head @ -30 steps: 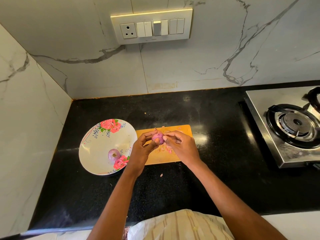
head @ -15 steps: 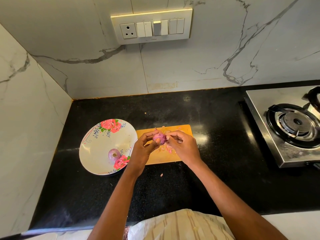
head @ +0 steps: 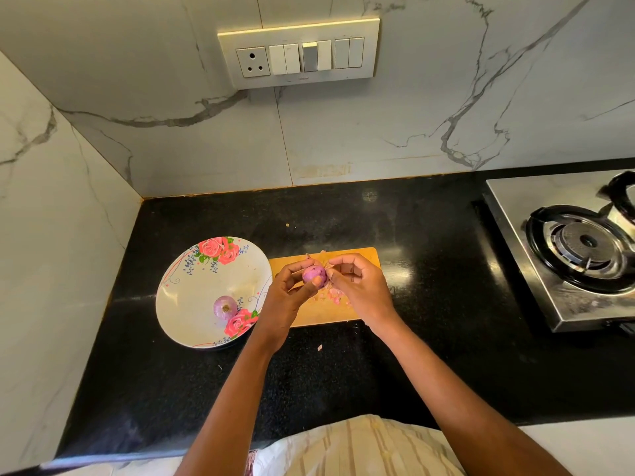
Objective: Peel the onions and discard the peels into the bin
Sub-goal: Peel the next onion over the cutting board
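Onion in the hands: a small round purple onion (head: 314,275) is held above the left half of the rectangular wooden cutting board (head: 357,305), between both hands.
Left hand: the left hand (head: 288,294) grips the onion, with curled fingers behind it and the thumb on its front side.
Right hand: the right hand (head: 357,286) touches the right side of the onion; its fingertips are together and pinch a thin strip of skin at the top right of the onion.
Peels: small pink pieces of onion peel (head: 332,296) lie on the cutting board, just under the right hand. A few tiny scraps lie on the worktop in front of the board.
Second onion: another small purple onion (head: 225,306) lies in the white shallow bowl with pink roses (head: 192,290), in the near part of it, with its root end up, beside the printed rose.
Bowl and board: the bowl stands just left of the cutting board; its rim is close to the board's left edge, but I cannot tell if they touch.
Worktop: the black shiny stone worktop (head: 429,355) carries bowl and board.
Stove: a steel gas stove with a black burner (head: 584,245) stands at the right, well apart from the board.
Wall: a cream switch panel with one socket (head: 299,53) is on the white marble wall (head: 412,115) behind.
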A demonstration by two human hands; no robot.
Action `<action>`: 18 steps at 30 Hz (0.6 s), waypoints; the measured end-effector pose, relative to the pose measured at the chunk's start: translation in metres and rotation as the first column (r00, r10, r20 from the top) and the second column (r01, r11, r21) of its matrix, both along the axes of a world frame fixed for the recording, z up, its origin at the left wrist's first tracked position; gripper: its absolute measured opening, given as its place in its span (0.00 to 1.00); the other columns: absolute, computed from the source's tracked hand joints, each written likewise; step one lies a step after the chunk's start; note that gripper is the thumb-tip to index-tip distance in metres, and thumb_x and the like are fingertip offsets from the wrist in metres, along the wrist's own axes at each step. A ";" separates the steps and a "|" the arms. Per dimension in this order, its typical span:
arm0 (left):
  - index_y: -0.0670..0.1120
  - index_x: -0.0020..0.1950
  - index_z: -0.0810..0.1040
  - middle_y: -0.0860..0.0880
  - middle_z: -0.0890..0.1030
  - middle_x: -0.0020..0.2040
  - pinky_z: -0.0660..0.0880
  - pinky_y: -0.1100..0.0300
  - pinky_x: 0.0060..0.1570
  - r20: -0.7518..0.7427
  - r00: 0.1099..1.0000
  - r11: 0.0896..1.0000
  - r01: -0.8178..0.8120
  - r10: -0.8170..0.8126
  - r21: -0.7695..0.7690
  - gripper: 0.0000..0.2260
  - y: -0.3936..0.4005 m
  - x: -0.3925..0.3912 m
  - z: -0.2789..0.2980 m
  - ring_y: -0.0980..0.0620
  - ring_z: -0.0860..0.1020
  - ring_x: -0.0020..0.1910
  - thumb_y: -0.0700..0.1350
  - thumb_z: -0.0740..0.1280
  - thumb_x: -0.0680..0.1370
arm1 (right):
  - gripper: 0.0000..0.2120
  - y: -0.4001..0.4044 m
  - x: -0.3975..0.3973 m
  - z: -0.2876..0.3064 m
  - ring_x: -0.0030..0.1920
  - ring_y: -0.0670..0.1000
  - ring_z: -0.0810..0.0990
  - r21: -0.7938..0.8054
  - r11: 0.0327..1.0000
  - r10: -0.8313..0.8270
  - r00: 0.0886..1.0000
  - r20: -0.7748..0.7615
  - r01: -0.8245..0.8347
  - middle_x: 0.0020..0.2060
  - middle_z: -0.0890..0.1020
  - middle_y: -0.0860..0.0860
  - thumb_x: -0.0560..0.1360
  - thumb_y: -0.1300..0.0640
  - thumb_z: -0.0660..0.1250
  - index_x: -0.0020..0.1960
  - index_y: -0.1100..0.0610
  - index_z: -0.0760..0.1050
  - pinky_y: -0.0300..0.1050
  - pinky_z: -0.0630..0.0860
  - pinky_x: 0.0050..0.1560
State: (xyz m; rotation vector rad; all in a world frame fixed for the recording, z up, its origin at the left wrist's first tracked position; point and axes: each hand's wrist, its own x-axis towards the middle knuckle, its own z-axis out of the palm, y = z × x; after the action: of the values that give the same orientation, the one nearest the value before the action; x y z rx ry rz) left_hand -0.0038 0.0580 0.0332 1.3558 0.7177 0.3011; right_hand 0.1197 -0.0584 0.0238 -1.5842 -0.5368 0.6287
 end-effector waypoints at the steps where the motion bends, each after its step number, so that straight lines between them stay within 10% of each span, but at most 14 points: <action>1: 0.52 0.66 0.77 0.51 0.80 0.66 0.77 0.50 0.65 -0.005 1.000 1.000 -0.003 0.003 0.010 0.20 0.000 0.000 0.000 0.51 0.79 0.64 0.51 0.74 0.75 | 0.05 0.000 0.000 0.000 0.51 0.50 0.84 0.002 1.000 -0.009 1.000 -0.008 0.009 0.49 0.85 0.51 0.76 0.59 0.74 0.51 0.51 0.81 0.50 0.83 0.54; 11: 0.45 0.68 0.74 0.43 0.80 0.64 0.77 0.50 0.65 0.087 0.995 0.976 -0.038 0.058 -0.215 0.23 -0.002 -0.003 0.008 0.46 0.80 0.64 0.46 0.71 0.74 | 0.06 -0.003 0.016 -0.021 0.44 0.50 0.88 -0.198 0.966 -0.202 0.961 -0.191 0.164 0.45 0.87 0.49 0.78 0.62 0.71 0.49 0.52 0.83 0.55 0.84 0.55; 18: 0.48 0.65 0.76 0.45 0.83 0.59 0.80 0.53 0.59 0.027 0.993 0.984 -0.110 0.115 -0.141 0.16 0.000 -0.003 0.008 0.47 0.84 0.57 0.50 0.69 0.78 | 0.10 -0.004 0.010 -0.006 0.49 0.34 0.80 -0.272 0.962 0.048 0.986 0.163 -0.002 0.53 0.82 0.41 0.80 0.51 0.70 0.59 0.53 0.83 0.28 0.73 0.50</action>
State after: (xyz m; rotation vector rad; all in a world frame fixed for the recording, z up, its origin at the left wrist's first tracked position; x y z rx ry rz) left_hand -0.0066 0.0585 0.0415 1.1769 0.7736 0.3570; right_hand 0.1296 -0.0624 0.0177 -1.9036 -0.6167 0.6099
